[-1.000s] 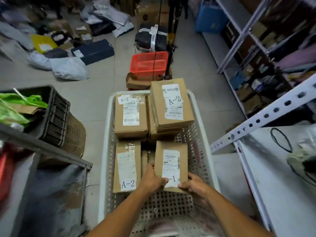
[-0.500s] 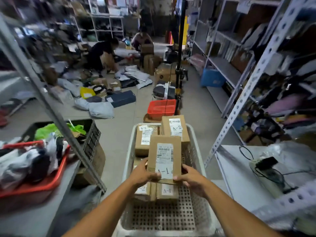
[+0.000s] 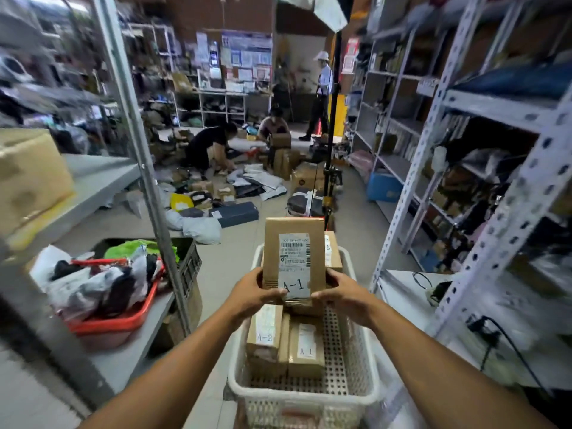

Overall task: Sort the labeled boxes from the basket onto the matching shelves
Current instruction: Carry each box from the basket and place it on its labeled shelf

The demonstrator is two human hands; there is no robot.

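Box (image 3: 294, 258) marked A-1 now lifted clear of basket (image 3: 349, 394), left hand (image 3: 250, 294) at 9, right hand (image 3: 342, 294) at 3, both gripping it. Next: find the A-1 shelf.

The held box (image 3: 294, 258) hides the far boxes in the white basket (image 3: 303, 394); one far box (image 3: 333, 252) shows only a strip at its right. Fingertips of the left hand (image 3: 250, 294) and right hand (image 3: 343, 294) cover the label's lower corners. Small label print is unreadable. Both side shelves are blurred and cut off at the edges.
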